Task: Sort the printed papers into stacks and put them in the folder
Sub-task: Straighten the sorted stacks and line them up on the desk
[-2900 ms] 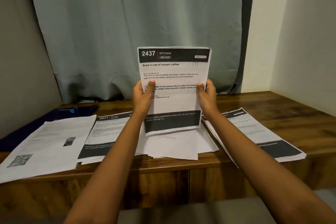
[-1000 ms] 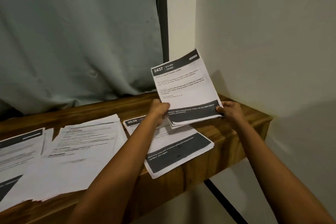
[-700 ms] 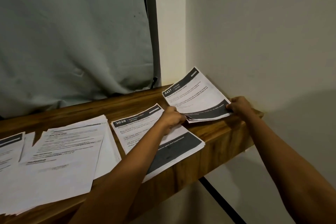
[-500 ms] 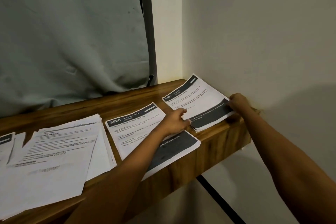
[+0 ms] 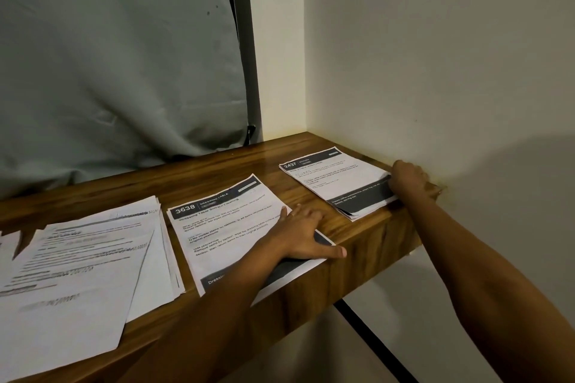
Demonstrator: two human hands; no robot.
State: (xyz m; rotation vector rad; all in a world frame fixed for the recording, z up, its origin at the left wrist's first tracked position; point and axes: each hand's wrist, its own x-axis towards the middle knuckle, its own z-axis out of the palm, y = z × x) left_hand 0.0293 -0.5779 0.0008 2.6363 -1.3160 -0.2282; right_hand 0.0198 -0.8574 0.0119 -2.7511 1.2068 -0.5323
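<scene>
Head view: our left hand lies flat on the 3638 sheet, while our right hand grips the 2437 stack just right of it.

2437 stack: lowered flat onto desk | left hand: released it, now flat on 3638 sheet

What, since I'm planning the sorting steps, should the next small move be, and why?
Probably lift the right hand off the 2437 stack: the stack lies flat at the wall end of the table, so it looks placed. The left hand rests flat on the 3638 sheet, while the mixed pile to the left waits unsorted.
</scene>
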